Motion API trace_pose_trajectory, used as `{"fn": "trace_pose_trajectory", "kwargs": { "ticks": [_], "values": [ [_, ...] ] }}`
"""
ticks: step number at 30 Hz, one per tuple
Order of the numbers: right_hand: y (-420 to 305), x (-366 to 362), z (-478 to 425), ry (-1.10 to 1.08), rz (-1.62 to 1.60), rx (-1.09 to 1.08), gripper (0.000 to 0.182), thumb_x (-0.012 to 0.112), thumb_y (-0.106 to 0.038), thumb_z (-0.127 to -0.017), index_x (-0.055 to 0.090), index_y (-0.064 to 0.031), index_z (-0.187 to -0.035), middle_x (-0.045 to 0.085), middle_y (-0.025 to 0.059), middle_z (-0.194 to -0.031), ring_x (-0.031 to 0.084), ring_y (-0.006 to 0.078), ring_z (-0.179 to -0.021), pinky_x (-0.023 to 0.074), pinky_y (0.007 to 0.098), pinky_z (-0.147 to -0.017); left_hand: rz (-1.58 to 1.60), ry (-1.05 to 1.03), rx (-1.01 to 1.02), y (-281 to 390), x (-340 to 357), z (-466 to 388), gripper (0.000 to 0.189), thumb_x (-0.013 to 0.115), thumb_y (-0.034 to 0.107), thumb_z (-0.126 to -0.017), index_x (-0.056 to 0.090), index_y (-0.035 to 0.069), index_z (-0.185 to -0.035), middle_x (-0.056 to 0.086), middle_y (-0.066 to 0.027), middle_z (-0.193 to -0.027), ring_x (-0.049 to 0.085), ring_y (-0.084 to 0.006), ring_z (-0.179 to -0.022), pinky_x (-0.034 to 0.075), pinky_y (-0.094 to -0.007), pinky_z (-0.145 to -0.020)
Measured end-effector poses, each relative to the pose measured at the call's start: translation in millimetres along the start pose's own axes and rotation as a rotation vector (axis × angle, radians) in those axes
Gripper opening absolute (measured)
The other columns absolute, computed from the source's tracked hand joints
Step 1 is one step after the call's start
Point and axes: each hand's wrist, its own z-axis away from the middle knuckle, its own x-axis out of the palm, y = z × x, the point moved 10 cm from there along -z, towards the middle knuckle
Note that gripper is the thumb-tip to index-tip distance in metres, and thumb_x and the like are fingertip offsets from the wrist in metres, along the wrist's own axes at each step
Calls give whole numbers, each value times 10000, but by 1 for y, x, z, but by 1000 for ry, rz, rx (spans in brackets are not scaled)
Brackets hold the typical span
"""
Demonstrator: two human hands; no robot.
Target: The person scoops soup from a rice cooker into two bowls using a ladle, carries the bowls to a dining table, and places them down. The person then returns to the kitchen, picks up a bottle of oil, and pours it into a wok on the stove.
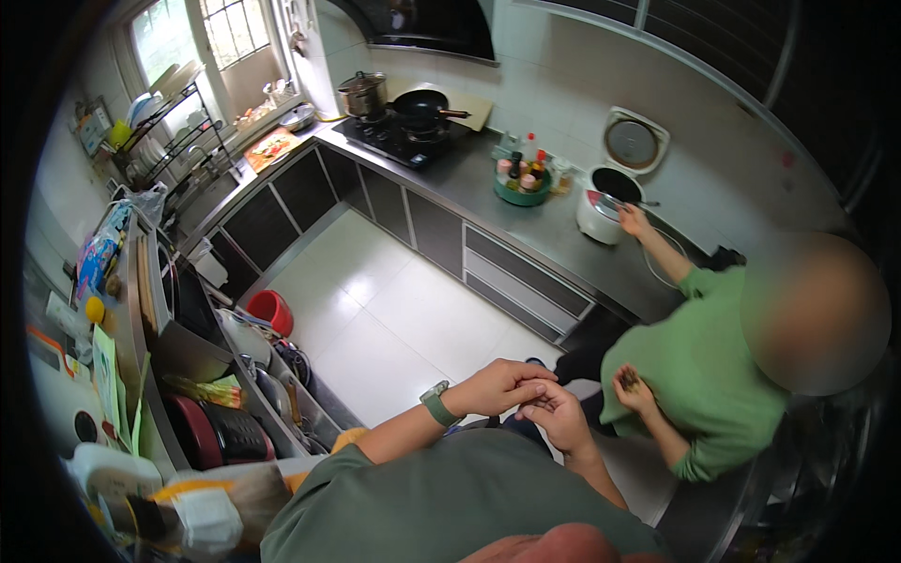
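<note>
My left hand [501, 387], with a green-banded watch on its wrist, rests over the fingers of my right hand [559, 419]. The two hands touch in front of my dark green shirt, fingers drawn together, and no object shows in them; the palms are hidden. To the right stands a person in a light green top [704, 366]. That person's one hand is at the front of a white rice cooker [607, 218] with its lid up, near a slim utensil. The person's other hand holds a small dark item I cannot make out.
Along the counter [486, 183] stand a green tray of bottles [521, 195], a black wok [420, 109] and a steel pot [363, 95] on the gas hob. A red bucket [270, 313] is on the floor at left, beside a crowded shelf unit [158, 338].
</note>
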Motion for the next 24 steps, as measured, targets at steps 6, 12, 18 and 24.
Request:
{"fn": "trace_pose_trajectory", "kwargs": {
  "ticks": [6, 12, 18, 24],
  "values": [
    [13, 5, -161, -194, 124, 29, 311, 604, 7, -866, 583, 49, -1174, 651, 44, -925, 620, 92, -829, 489, 228, -744, -129, 273, -66, -53, -145, -26, 271, 604, 165, -952, 661, 21, -1174, 717, -122, -948, 677, -168, -832, 544, -294, -769],
    [24, 53, -345, -485, 293, 63, 304, 622, -51, -845, 622, 26, -1139, 660, 44, -893, 599, 93, -785, 488, 245, -729, -227, 584, -203, -99, -305, -26, 246, 627, 126, -936, 668, 6, -1147, 708, -109, -939, 665, -124, -804, 541, -262, -732],
    [-7, 126, -486, -770, 493, -70, 278, 610, -79, -819, 645, -42, -1092, 699, 102, -919, 666, 173, -777, 528, 307, -719, -141, 901, -228, -136, -429, -5, 277, 620, 28, -888, 646, -28, -1158, 710, -119, -977, 687, -154, -852, 554, -280, -759],
    [19, 149, -597, -719, 478, -46, 229, 611, -69, -794, 655, -32, -1016, 702, 115, -860, 674, 199, -749, 532, 319, -711, -113, 914, -208, -179, -538, -17, 267, 581, -11, -875, 648, -60, -1128, 696, -93, -918, 654, -114, -806, 535, -245, -725]
  ]
}}
